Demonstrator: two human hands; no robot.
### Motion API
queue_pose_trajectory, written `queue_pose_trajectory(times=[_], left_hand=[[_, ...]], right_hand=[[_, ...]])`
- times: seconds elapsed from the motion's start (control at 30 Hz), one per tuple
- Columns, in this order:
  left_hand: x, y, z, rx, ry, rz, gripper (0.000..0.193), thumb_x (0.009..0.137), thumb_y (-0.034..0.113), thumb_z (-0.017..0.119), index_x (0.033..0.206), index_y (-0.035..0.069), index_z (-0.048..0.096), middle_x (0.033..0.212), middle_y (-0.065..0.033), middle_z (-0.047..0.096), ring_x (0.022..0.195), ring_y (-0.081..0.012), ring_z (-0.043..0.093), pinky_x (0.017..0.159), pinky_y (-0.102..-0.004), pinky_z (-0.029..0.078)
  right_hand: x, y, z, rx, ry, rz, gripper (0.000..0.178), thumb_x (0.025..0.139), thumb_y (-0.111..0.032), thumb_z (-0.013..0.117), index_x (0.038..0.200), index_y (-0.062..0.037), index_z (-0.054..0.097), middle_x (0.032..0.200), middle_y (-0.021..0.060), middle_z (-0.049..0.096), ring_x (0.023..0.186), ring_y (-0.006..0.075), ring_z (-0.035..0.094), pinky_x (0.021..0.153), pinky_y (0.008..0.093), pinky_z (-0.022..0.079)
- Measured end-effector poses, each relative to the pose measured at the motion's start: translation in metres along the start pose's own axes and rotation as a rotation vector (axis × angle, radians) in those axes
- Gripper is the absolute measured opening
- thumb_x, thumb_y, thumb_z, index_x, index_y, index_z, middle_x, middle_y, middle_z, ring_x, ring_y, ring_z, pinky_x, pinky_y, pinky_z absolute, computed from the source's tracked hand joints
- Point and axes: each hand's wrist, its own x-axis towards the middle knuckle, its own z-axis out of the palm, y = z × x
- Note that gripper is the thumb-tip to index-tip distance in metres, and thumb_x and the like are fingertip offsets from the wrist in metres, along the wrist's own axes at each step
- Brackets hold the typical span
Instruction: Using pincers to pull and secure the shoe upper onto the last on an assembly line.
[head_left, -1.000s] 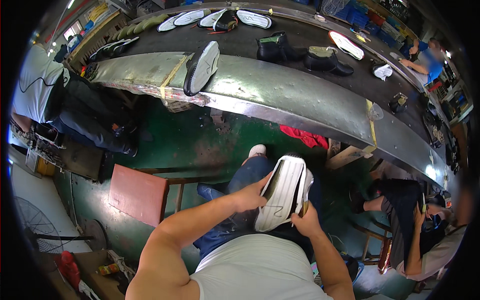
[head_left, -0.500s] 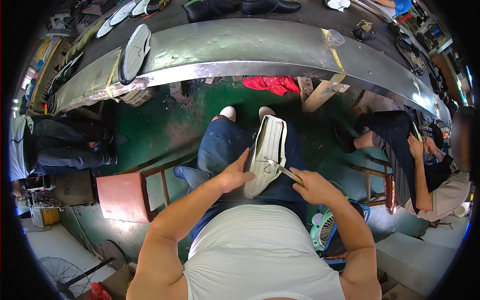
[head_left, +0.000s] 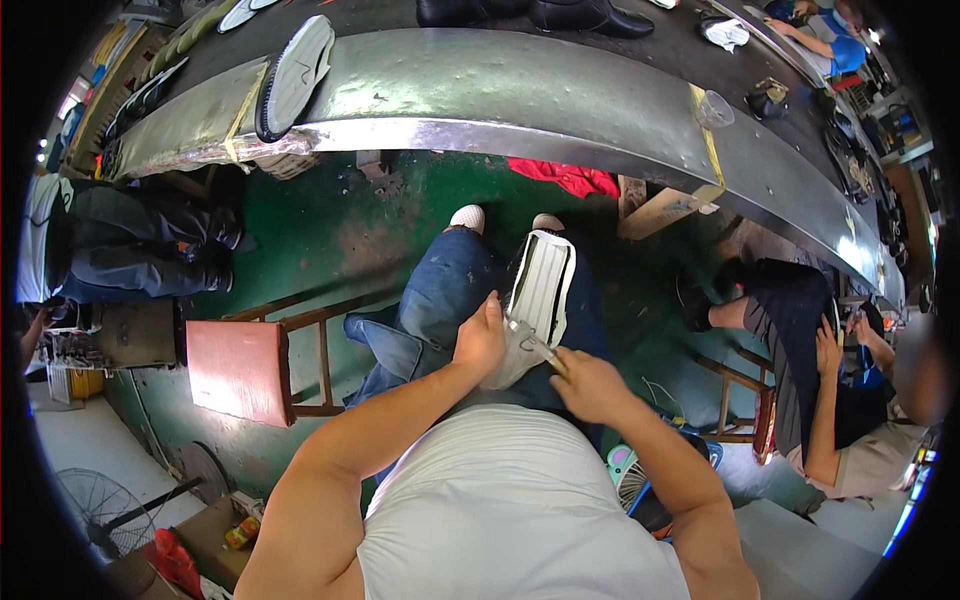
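Sole side up, a shoe (head_left: 543,285) rests across my lap; its underside is pale with ridges, its rim is dark. My left hand (head_left: 481,338) is closed on the shoe's left side, partly hiding that edge. Closed round the tan handle of a metal-headed hand tool (head_left: 535,343) is my right hand (head_left: 592,386). The tool's head lies over the near part of the sole, close to my left fingers. Its exact kind is unclear, and so is whether the head touches the sole.
Ahead runs a metal-edged workbench (head_left: 450,85) with another pale-soled shoe (head_left: 296,80) and black boots (head_left: 540,15) on it. A padded stool (head_left: 238,372) stands left, a small fan (head_left: 628,475) right. A seated co-worker (head_left: 860,430) is at far right; another person's legs (head_left: 150,240) show left.
The tool's head has moved left along the sole toward my left hand, my right hand following. My left hand's fingers are drawn closer together. The whole view has shifted slightly.
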Motion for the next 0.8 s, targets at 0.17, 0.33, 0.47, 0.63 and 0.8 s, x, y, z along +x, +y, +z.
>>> queue_pose_trajectory(times=[0.17,0.33,0.47,0.63,0.8], left_hand=[[0.001,-0.01,-0.003,0.117,0.013,0.205,0.049,0.105,0.03,0.039,0.143,0.0,0.048,0.141,-0.0273,0.052,0.134,-0.0402,0.048,0.11,-0.042,0.041],[-0.001,-0.002,-0.008,0.313,-0.066,0.496,0.053,0.103,0.022,0.045,0.153,0.008,0.035,0.155,-0.027,0.032,0.141,-0.0405,0.039,0.111,-0.0403,0.04],[0.002,0.02,-0.014,0.565,-0.224,0.504,0.059,0.102,0.021,0.046,0.158,0.02,0.027,0.162,-0.029,0.012,0.14,-0.0439,0.038,0.112,-0.0384,0.039],[0.006,0.049,-0.024,0.631,-0.362,0.314,0.058,0.102,0.026,0.046,0.157,0.025,0.028,0.161,-0.0312,0.008,0.139,-0.0458,0.039,0.112,-0.0398,0.04],[0.007,0.06,-0.019,0.692,-0.454,0.299,0.058,0.103,0.033,0.046,0.157,0.025,0.028,0.161,-0.0317,0.006,0.138,-0.0467,0.04,0.111,-0.0409,0.041]], right_hand=[[0.022,0.021,-0.031,-0.2,0.222,-0.193,0.05,0.089,-0.009,0.063,0.132,0.0084,0.045,0.109,0.0288,0.059,0.101,0.0429,0.061,0.091,0.0477,0.05],[0.048,0.019,-0.038,-0.204,0.095,0.044,0.033,0.091,-0.014,0.063,0.119,0.0018,0.055,0.103,0.0223,0.065,0.09,0.0398,0.065,0.081,0.0467,0.053],[0.045,0.056,-0.005,-0.026,0.41,-0.058,0.024,0.091,-0.018,0.063,0.106,-0.0004,0.058,0.095,0.0185,0.067,0.086,0.0396,0.066,0.074,0.0481,0.053],[0.046,0.046,-0.081,0.29,-0.105,0.101,0.031,0.095,-0.028,0.061,0.104,0.0016,0.059,0.087,0.0214,0.066,0.082,0.0414,0.065,0.072,0.0461,0.05],[0.076,0.061,-0.036,0.018,0.152,-0.069,0.033,0.101,-0.03,0.052,0.098,0.0022,0.057,0.086,0.0257,0.066,0.082,0.0456,0.064,0.074,0.0508,0.049]])
